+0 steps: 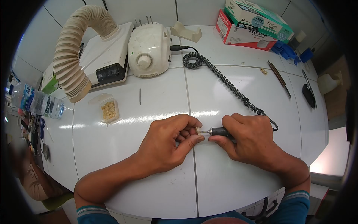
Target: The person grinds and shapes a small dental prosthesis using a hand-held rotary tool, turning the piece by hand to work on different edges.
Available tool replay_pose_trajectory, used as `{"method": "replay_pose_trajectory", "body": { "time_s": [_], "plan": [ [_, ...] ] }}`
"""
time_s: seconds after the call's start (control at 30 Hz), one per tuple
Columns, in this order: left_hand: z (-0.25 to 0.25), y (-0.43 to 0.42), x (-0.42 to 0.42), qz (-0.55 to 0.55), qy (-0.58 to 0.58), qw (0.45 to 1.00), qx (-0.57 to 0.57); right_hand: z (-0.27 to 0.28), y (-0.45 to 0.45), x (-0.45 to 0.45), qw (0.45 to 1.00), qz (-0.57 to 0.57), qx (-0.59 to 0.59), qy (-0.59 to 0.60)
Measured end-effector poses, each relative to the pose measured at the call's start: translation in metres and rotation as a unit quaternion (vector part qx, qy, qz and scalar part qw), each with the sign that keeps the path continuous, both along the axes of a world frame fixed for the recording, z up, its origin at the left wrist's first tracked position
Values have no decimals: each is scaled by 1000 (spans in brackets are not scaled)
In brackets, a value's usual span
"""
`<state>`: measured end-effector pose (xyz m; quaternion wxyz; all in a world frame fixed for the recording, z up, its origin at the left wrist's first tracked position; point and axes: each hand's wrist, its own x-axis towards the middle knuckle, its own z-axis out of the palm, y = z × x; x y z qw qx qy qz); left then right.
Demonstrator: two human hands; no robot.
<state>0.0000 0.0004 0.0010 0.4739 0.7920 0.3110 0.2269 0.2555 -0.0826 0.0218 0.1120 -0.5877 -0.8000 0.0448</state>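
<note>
My left hand pinches a small cream-coloured tooth-like piece between thumb and fingertips; the fingers hide much of it. My right hand is wrapped round a dark rotary handpiece, which points left. Its thin metal bur reaches the small piece, though I cannot tell whether it is cutting. From the handpiece's rear, a coiled black cord runs back to a cream control unit with a round knob. Left of my hands sits an open clear box of small yellowish tooth-like pieces.
A ribbed suction hose arches from a white box at back left. Mask boxes stand at back right. A loose bur, brown tool and water bottle lie around. Another person's arm shows at left.
</note>
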Motion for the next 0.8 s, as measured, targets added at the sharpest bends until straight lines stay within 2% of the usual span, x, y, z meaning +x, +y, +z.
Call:
{"method": "replay_pose_trajectory", "body": {
  "time_s": [0.8],
  "plan": [
    [0,-1,0,6,-12,1000,11,0,0,0,1000,-6,-10,7]
  ]
}}
